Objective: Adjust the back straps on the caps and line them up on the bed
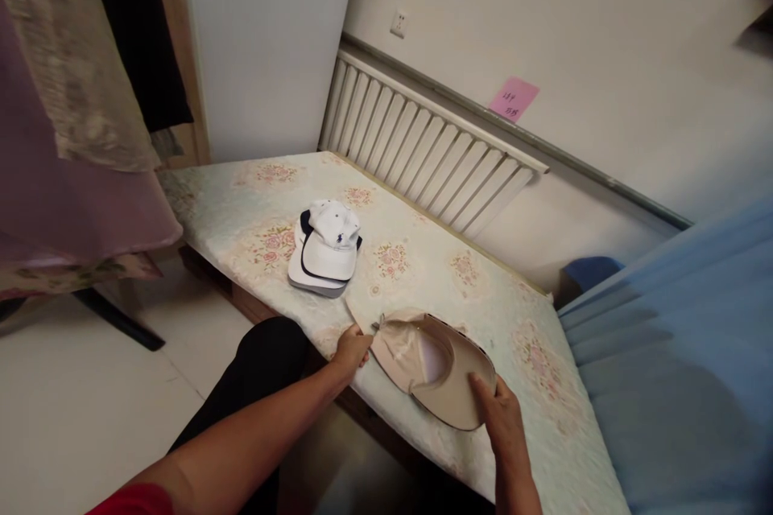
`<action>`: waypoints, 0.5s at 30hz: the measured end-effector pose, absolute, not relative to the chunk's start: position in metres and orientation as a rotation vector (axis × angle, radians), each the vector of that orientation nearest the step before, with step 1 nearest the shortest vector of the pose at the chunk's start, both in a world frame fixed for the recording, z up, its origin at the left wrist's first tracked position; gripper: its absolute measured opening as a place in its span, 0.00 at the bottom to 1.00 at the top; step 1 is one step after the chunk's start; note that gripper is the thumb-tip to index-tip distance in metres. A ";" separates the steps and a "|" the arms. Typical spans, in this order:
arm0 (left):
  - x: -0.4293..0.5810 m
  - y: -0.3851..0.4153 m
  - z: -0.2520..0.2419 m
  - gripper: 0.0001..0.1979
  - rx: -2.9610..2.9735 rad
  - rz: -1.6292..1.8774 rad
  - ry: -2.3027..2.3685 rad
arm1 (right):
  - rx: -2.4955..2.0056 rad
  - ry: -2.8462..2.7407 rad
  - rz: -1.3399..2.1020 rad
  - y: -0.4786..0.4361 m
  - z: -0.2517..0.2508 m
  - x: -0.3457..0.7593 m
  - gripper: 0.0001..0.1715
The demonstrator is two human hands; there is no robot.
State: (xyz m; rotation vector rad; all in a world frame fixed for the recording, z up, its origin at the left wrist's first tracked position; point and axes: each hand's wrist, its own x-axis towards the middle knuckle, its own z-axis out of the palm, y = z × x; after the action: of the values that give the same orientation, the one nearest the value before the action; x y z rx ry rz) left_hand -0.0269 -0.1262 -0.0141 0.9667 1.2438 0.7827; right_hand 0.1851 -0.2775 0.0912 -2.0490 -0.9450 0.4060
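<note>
A beige cap (pixel 395 346) is held low over the near edge of the mattress (pixel 416 217), its hollow inside and the underside of its brim facing me. My right hand (pixel 502 412) pinches the brim at the right, thumb on the underside. My left hand (pixel 353 348) has its fingers closed on the cap's left end, beside a small dark fastening. A pale beige flap shows just above that hand; whether it belongs to the same cap I cannot tell. Farther off to the left, several white caps (pixel 330 245) with dark edging lie stacked, brims toward me.
Behind the bed, a white radiator (pixel 423 145) runs along the wall, with a pink note (pixel 513 99) above it. A blue curtain (pixel 682 338) hangs at the right. Draped cloths (pixel 90 113) hang at the left, beside a pale cabinet (pixel 266 40). My knee (pixel 271 346) is near the bed's edge.
</note>
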 end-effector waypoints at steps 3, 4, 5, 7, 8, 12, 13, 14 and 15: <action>-0.028 -0.128 -0.015 0.05 0.992 0.793 1.245 | -2.022 -0.984 0.440 -0.271 0.091 0.192 0.29; -0.028 -0.128 -0.016 0.05 1.005 0.795 1.244 | -2.036 -1.011 0.428 -0.268 0.090 0.195 0.28; -0.028 -0.129 -0.016 0.04 1.019 0.793 1.242 | -2.064 -1.039 0.398 -0.265 0.088 0.198 0.28; -0.028 -0.130 -0.018 0.03 1.049 0.777 1.235 | -2.161 -1.067 0.286 -0.258 0.082 0.206 0.28; -0.028 -0.131 -0.019 0.03 1.064 0.765 1.229 | -2.219 -1.060 0.218 -0.255 0.079 0.209 0.28; -0.029 -0.132 -0.022 0.04 1.115 0.722 1.209 | -2.376 -1.032 -0.122 -0.254 0.071 0.207 0.33; -0.029 -0.132 -0.022 0.04 1.124 0.715 1.204 | -2.348 -1.056 -0.257 -0.256 0.070 0.202 0.34; -0.030 -0.133 -0.023 0.04 1.130 0.707 1.200 | -2.288 -1.079 -0.405 -0.258 0.069 0.195 0.34; -0.030 -0.133 -0.024 0.04 1.135 0.700 1.194 | -2.206 -1.095 -0.541 -0.261 0.067 0.186 0.34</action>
State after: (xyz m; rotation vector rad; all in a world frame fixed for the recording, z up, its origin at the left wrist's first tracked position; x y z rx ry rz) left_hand -0.0299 -0.1330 -0.0235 1.1350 1.1937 0.7004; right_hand 0.1859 -0.2605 0.0673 -2.2059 -1.0952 -0.5413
